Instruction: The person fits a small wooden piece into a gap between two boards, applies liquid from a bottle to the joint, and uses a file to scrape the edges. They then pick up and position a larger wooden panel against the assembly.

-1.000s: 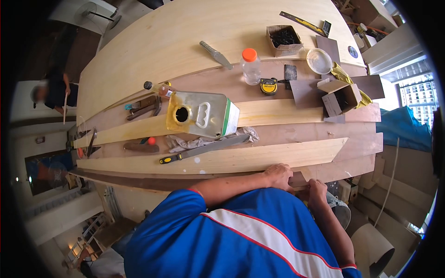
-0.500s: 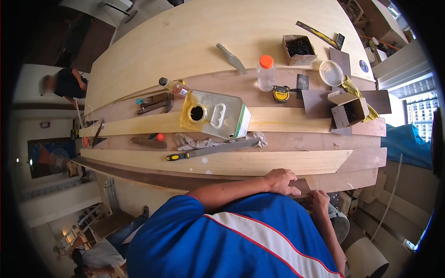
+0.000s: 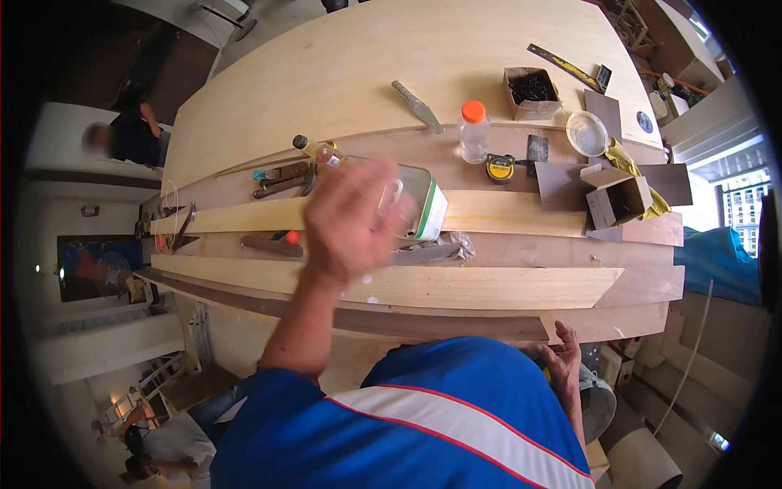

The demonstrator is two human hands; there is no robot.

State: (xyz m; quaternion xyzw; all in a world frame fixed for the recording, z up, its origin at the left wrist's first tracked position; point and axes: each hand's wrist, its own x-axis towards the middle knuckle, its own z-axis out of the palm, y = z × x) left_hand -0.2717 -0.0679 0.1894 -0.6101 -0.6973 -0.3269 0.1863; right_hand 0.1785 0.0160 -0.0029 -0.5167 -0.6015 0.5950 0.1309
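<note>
Woodworking Shop Seen in Tools and Timber

The place was a woodworking workshop. Long boards and a broad plywood sheet covered the work surface. Among them lay a yellow tape measure, a try square, a hammer and a metal can. An open carton held small dark pieces, probably fasteners. Beyond, a ladder-like frame and other people showed in the room.

The left hand, motion-blurred, hides part of the metal can.
</note>
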